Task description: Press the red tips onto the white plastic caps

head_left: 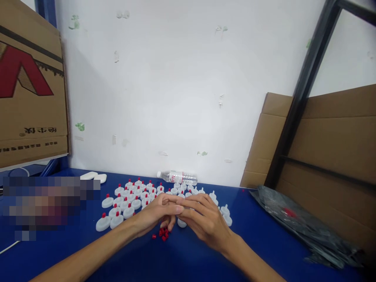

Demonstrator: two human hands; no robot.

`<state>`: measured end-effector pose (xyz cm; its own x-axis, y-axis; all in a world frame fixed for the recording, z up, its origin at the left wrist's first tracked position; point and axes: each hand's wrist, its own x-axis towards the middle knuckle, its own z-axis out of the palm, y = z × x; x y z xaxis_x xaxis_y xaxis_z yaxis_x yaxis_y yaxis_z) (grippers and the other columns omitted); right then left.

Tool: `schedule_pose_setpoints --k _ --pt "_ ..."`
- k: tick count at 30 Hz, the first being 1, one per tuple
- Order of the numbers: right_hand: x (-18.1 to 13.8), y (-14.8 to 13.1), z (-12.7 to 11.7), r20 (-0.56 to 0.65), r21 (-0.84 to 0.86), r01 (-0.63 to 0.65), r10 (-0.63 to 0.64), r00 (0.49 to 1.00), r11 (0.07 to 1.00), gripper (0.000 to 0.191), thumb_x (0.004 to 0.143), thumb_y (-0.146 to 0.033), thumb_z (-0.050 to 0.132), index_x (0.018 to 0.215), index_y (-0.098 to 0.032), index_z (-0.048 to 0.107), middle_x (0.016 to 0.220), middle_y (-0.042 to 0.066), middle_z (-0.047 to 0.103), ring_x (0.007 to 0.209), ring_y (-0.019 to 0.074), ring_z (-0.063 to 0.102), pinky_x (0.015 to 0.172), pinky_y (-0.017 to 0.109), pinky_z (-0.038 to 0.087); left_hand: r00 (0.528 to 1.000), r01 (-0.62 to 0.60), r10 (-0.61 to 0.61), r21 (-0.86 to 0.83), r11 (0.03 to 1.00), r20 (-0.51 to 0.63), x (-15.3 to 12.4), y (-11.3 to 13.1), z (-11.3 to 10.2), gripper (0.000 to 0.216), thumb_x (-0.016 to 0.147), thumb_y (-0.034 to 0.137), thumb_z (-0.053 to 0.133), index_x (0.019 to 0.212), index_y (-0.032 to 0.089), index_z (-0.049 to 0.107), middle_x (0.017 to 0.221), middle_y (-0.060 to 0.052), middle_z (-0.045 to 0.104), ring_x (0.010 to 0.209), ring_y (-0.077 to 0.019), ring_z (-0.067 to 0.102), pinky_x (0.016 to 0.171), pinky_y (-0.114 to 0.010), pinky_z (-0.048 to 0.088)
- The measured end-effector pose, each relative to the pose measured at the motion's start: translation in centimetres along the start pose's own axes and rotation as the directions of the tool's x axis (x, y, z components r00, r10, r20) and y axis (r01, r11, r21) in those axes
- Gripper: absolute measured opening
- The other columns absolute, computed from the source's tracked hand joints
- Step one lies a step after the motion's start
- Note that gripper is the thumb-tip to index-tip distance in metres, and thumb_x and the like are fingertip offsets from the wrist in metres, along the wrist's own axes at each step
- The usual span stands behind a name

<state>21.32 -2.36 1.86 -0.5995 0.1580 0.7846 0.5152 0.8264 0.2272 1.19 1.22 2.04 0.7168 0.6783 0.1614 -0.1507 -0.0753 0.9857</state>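
Observation:
My left hand (pixel 158 213) and my right hand (pixel 205 219) meet in the middle, above the table. The left fingers are curled, the lower ones bent down over a small pile of loose red caps (pixel 163 233). My right fingers are pressed together and lie against the left fingertips. Whatever is between the hands, if anything, is hidden. Just under the right fingers shows part of a white round piece (pixel 182 223); I cannot tell whether it is held. Behind and to the left stand many white round pieces with red-capped nozzles (pixel 116 220). Similar pieces with bare white nozzles (pixel 225 215) stand behind the right hand.
A clear plastic bottle (pixel 179 177) lies along the wall. White flat objects (pixel 98 178) rest at the back left, near a large printed carton (pixel 32 98). At right are a grey plastic bag (pixel 293 219), cardboard sheets (pixel 337 156) and a dark metal post (pixel 296 98).

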Motion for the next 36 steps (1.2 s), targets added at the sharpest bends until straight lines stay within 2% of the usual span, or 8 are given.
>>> schedule_pose_setpoints --k 7,16,20,22,25,28,31,36 --pt "-0.1 -0.1 -0.1 0.071 -0.011 -0.014 0.015 0.997 1.000 0.028 0.094 -0.018 0.060 0.122 -0.020 0.060 0.129 0.006 0.065 0.118 0.0205 0.056 0.093 0.038 0.049 0.996 -0.057 0.068 0.178 0.982 -0.057 0.1 0.2 -0.7 0.041 0.079 0.044 0.072 0.103 0.011 0.073 0.048 0.004 0.053 0.034 -0.0036 0.044 0.036 -0.015 0.021" --pt "0.1 -0.7 -0.3 0.050 -0.001 -0.010 0.010 0.999 1.000 0.031 0.092 -0.019 0.060 0.123 -0.020 0.061 0.124 0.006 0.068 0.114 0.0206 0.058 0.089 0.038 0.050 0.998 -0.038 0.046 0.214 0.976 -0.034 0.0 0.5 -0.7 0.041 0.079 0.051 0.069 0.089 0.011 0.072 0.049 0.005 0.051 0.030 -0.0039 0.038 0.034 -0.018 0.020" --pt "0.2 -0.5 -0.4 0.047 0.018 -0.039 0.038 0.998 0.999 0.036 0.092 -0.015 0.057 0.127 -0.021 0.058 0.118 0.006 0.070 0.111 0.0215 0.060 0.089 0.040 0.051 0.992 -0.048 0.085 0.348 0.936 -0.091 -0.2 0.7 0.1 0.042 0.088 0.051 0.059 0.095 0.011 0.071 0.056 0.001 0.059 0.037 -0.0078 0.048 0.040 -0.019 0.030" --pt "0.1 -0.3 -0.4 0.052 0.014 -0.047 0.046 0.998 0.999 0.036 0.092 -0.014 0.056 0.127 -0.021 0.059 0.117 0.007 0.070 0.110 0.0217 0.060 0.089 0.040 0.051 0.976 -0.112 0.192 0.512 0.852 -0.106 -0.4 0.7 0.5 0.042 0.094 0.051 0.049 0.090 0.013 0.069 0.066 -0.001 0.063 0.048 -0.0105 0.054 0.048 -0.022 0.038" --pt "0.1 -0.1 -0.4 0.043 -0.002 -0.053 0.053 0.998 0.999 0.033 0.092 -0.015 0.057 0.125 -0.021 0.061 0.117 0.007 0.070 0.109 0.0218 0.061 0.090 0.040 0.050 0.926 -0.143 0.368 0.820 0.554 -0.087 -0.7 0.4 0.9 0.042 0.100 0.043 0.037 0.081 0.017 0.065 0.069 -0.002 0.063 0.063 -0.0153 0.058 0.062 -0.027 0.042" --pt "-0.1 0.4 -0.4 0.037 -0.040 -0.122 0.123 0.992 0.992 0.034 0.094 -0.016 0.055 0.126 -0.024 0.062 0.119 0.006 0.070 0.109 0.0216 0.061 0.092 0.041 0.049 0.875 -0.102 0.481 0.954 0.282 -0.048 -0.8 0.1 0.4 0.029 0.099 0.033 0.039 0.104 0.020 0.065 0.089 -0.005 0.070 0.078 -0.0193 0.064 0.071 -0.030 0.043" --pt "-0.5 1.4 -0.3 0.038 -0.088 -0.269 0.274 0.961 0.959 0.032 0.095 -0.017 0.053 0.124 -0.024 0.064 0.121 0.006 0.069 0.111 0.0224 0.060 0.093 0.042 0.048 0.832 -0.035 0.548 0.978 0.206 -0.086 -0.8 -0.1 -0.5 0.028 0.096 0.028 0.043 0.118 0.021 0.059 0.091 -0.004 0.070 0.068 -0.0163 0.062 0.065 -0.028 0.041" --pt "-1.7 3.6 0.2 0.105 -0.176 -0.463 0.484 0.869 0.869 0.028 0.096 -0.020 0.052 0.119 -0.022 0.068 0.119 0.007 0.070 0.110 0.0243 0.059 0.096 0.045 0.045 0.806 -0.037 0.590 0.990 0.133 -0.049 -0.6 -0.2 -1.6 0.023 0.095 0.026 0.045 0.112 0.021 0.059 0.082 -0.001 0.065 0.056 -0.0116 0.052 0.056 -0.026 0.035"
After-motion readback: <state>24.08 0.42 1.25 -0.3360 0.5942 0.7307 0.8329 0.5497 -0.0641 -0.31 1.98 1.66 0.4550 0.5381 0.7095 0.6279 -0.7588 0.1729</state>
